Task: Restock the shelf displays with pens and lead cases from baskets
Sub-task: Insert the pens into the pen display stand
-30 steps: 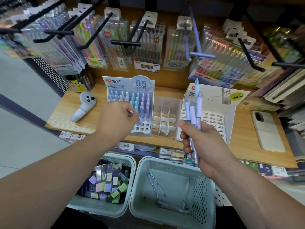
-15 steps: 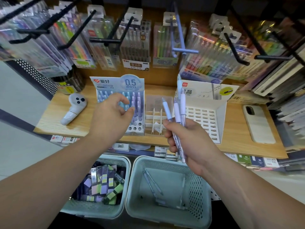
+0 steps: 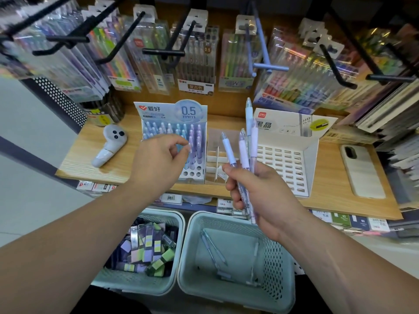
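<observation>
The right grip (image 3: 260, 191) is closed round a fan of pens (image 3: 243, 152), which stand upright at mid-frame just in front of the shelf (image 3: 328, 189). The left grip (image 3: 158, 162) is loosely curled, thumb and forefinger close together and apparently empty. It hovers before the pen display (image 3: 192, 174), whose front rows of holes look unfilled.

The step in hand seems to be taking one pen from the fan and seating it. The leftmost pen is splayed clear of the others, so it is the easiest to take. Pinch it high on the barrel and draw it straight up so the rest do not slip. Lower it upright into a free hole nearest the filled rows, keeping the knuckles off the pens already standing.

A few more pens lie in the right basket (image 3: 283, 268), and lead cases (image 3: 147, 245) fill the left basket (image 3: 179, 223).
</observation>
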`<action>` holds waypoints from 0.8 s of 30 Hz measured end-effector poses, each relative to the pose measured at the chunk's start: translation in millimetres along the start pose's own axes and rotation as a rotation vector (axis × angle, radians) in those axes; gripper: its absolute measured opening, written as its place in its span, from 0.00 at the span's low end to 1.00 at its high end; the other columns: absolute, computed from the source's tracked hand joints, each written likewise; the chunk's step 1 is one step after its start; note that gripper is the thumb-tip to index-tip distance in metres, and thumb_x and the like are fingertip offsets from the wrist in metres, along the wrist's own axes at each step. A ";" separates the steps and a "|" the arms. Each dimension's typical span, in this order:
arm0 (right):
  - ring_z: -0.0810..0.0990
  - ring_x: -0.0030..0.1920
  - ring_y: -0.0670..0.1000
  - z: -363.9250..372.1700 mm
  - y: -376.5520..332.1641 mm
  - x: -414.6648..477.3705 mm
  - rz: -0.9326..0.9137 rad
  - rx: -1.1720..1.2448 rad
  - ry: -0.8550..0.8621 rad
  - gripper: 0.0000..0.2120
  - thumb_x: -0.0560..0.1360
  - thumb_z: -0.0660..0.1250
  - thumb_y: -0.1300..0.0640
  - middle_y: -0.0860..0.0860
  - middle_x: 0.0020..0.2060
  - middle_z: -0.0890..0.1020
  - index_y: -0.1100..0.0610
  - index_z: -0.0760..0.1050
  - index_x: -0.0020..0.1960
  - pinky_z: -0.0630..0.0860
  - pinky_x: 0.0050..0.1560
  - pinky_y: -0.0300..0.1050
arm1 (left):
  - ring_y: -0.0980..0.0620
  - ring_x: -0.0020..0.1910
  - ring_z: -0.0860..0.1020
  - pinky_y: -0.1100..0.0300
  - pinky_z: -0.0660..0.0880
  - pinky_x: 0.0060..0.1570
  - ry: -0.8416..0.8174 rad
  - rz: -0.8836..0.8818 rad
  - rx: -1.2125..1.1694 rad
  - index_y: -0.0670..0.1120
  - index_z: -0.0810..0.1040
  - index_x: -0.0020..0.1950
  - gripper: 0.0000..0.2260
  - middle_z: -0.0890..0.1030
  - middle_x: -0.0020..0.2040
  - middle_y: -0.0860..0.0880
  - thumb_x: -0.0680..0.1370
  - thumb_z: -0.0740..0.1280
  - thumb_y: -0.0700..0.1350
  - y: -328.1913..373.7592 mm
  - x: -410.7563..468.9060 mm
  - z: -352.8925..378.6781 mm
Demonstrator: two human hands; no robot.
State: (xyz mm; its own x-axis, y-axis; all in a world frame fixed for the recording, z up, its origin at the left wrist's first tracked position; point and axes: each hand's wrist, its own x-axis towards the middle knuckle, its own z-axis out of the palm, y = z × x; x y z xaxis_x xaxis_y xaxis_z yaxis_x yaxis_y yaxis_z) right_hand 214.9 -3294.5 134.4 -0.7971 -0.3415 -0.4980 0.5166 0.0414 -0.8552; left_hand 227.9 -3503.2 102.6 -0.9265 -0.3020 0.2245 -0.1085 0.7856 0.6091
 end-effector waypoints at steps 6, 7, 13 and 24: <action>0.72 0.28 0.49 5.7 0.0 -1.3 -0.007 -0.046 -0.098 0.05 0.78 0.71 0.58 0.53 0.31 0.77 0.55 0.78 0.43 0.69 0.27 0.42 | 0.54 0.25 0.64 0.64 0.63 0.27 -0.404 -0.413 -0.761 0.47 0.80 0.36 0.13 0.71 0.25 0.53 0.79 0.69 0.50 50.7 -18.5 -6.4; 0.72 0.28 0.49 7.0 0.7 -1.9 -0.009 -0.060 -0.113 0.06 0.78 0.71 0.58 0.54 0.31 0.77 0.54 0.78 0.43 0.69 0.27 0.41 | 0.53 0.26 0.63 0.63 0.61 0.27 -0.442 -0.425 -0.804 0.45 0.79 0.36 0.13 0.70 0.25 0.50 0.79 0.70 0.48 52.6 -22.7 -4.8; 0.75 0.29 0.50 11.9 2.8 -1.5 0.005 -0.085 -0.100 0.06 0.78 0.70 0.54 0.54 0.33 0.80 0.57 0.79 0.48 0.70 0.27 0.41 | 0.54 0.25 0.66 0.64 0.62 0.24 -0.283 -0.641 -1.013 0.33 0.79 0.54 0.15 0.74 0.29 0.50 0.78 0.71 0.45 38.0 -21.8 -1.6; 0.70 0.26 0.47 27.9 0.8 0.3 -0.104 -0.006 -0.036 0.03 0.78 0.69 0.59 0.53 0.32 0.81 0.56 0.79 0.46 0.64 0.26 0.38 | 0.54 0.29 0.69 0.62 0.65 0.28 -0.422 -0.462 -0.993 0.44 0.83 0.49 0.04 0.74 0.31 0.49 0.79 0.69 0.42 28.6 -33.0 -15.8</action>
State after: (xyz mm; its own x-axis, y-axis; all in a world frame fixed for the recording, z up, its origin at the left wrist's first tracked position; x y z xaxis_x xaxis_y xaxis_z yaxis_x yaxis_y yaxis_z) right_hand 223.8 -3320.8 137.5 -0.8345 -0.3773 -0.4016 0.4302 0.0093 -0.9027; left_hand 261.0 -3479.3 124.7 -0.9388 -0.0991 -0.3300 -0.3101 -0.1743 0.9346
